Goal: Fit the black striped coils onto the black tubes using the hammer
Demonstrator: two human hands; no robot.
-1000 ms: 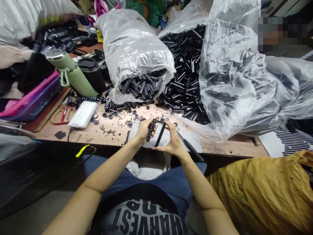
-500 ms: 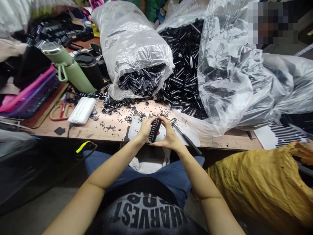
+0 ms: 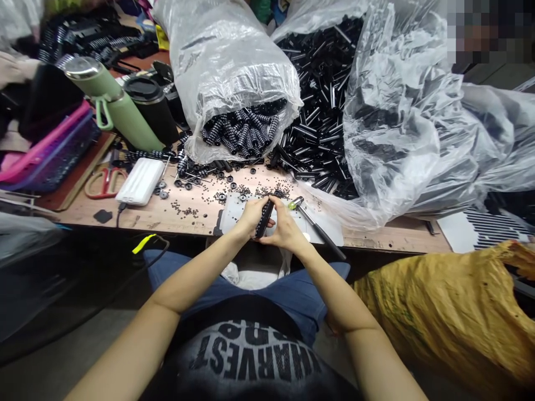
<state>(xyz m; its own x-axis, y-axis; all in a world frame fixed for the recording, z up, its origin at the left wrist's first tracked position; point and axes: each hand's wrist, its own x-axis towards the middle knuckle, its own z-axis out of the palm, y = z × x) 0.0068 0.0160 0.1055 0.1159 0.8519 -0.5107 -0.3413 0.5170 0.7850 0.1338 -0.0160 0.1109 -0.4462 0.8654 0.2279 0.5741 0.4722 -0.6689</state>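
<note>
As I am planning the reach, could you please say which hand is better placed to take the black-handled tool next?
Probably the right hand: the black-handled tool lies close beside it, while the left hand is farther away, beyond the dark piece both hands hold.

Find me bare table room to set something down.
Mainly the wooden strip between white mat and striped sheet, before the clear plastic bag. A smaller patch borders the power bank. Crowded beyond left hand and right hand: small dark bits, black tubes.

Seeing green flask (image 3: 121, 114) beside black tumbler (image 3: 154, 111), red-handled scissors (image 3: 106, 184) just left of white power bank (image 3: 141, 181), yellow sack (image 3: 443, 312) lower right.
</note>
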